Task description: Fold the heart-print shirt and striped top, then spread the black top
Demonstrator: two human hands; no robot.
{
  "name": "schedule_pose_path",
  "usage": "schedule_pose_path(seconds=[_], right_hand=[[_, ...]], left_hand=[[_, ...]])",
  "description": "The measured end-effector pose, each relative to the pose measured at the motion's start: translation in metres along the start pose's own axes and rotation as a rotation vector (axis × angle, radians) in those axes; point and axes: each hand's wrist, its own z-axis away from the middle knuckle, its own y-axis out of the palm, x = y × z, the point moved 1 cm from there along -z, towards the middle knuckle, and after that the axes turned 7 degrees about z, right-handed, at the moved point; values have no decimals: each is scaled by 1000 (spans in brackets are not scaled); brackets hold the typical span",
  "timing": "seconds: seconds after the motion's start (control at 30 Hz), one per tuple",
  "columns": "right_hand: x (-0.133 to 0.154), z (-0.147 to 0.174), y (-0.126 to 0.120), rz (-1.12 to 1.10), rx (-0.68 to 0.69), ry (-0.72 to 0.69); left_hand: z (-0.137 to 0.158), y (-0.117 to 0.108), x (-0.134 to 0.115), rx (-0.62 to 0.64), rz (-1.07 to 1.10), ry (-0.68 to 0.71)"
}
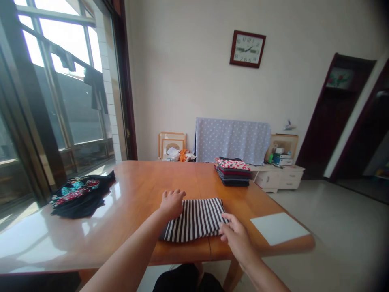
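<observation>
Striped cloth (197, 219): flat on the table (146, 178), close to the wearer's edge, lying between the two hands. Long axis runs side to side; the stripes cross it, near to far, leaning slightly. Appearance: black and white bands, folded into a low, roughly rectangular pad; a darker margin shows at its near left corner, layered edges at the near right.

Hands: well apart, one per side, about equally near. Left hand (173, 204) at the cloth's far left corner, fingers extended and spread, nothing gripped. Right hand (235, 233) at the cloth's right edge, fingers curled toward it; cannot tell whether thumb and finger pinch the fabric.

Surroundings, relative to the striped cloth: beyond it and to the right, a stack of folded clothes (233, 174); well to the left, a loose dark garment (77, 194) with a floral print; to the right, past the right hand, a pale flat sheet (278, 228).
</observation>
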Motion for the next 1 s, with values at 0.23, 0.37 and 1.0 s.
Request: schedule_pose_path(seconds=[0.23,0.37,1.0], right_hand=[[-21,-18,-44,222,-150,-143],[-27,-23,-45,383,-111,-124],[11,-25,-23,520,-238,-309]], left_hand=[[33,12,-11,-85,337,148],[59,20,-37,-40,392,235],[40,29,-56,101,801,-8]])
